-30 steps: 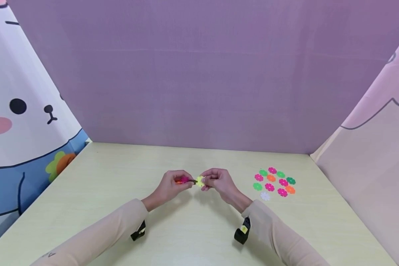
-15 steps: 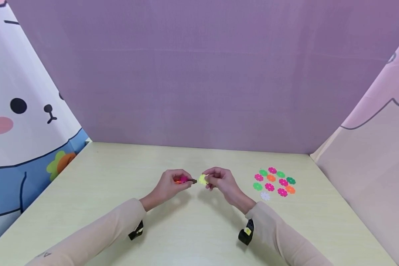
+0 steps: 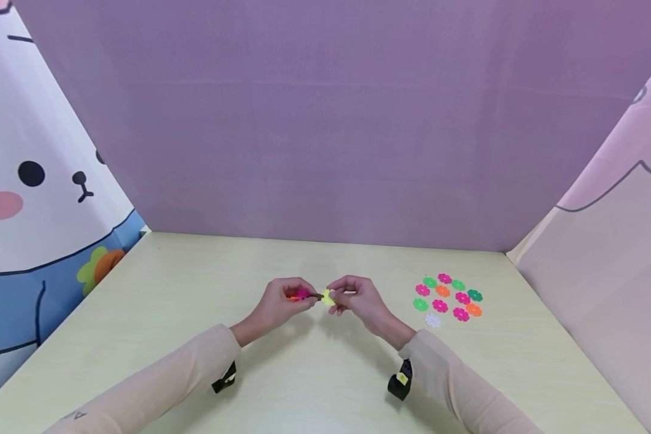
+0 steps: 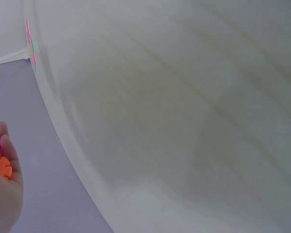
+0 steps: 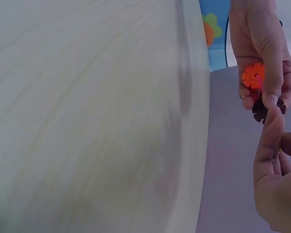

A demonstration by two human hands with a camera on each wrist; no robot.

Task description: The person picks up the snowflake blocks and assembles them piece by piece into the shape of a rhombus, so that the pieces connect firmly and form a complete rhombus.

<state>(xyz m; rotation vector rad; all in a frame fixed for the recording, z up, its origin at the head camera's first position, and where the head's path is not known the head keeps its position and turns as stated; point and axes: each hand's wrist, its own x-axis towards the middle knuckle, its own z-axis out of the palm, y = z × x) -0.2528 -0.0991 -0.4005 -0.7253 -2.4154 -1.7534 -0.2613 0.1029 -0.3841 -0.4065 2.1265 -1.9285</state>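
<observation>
Pinch | left hand (image 3: 281, 298): brown disc (image 5: 259, 111) | right hand (image 3: 360, 299): yellow disc (image 3: 328, 298) (discs adjacent)

Left grip (image 3: 279, 303) pinches dark piece (image 3: 317, 296); right grip (image 3: 360, 302) pinches yellow piece (image 3: 327, 298); flower pieces (image 3: 440, 306) on table (image 3: 206, 265), right.

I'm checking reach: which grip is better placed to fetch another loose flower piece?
Probably the right grip: it is nearer the loose flower pieces, though pinching a yellow piece. The left grip is farther away, holding an orange piece and a dark piece.
</observation>
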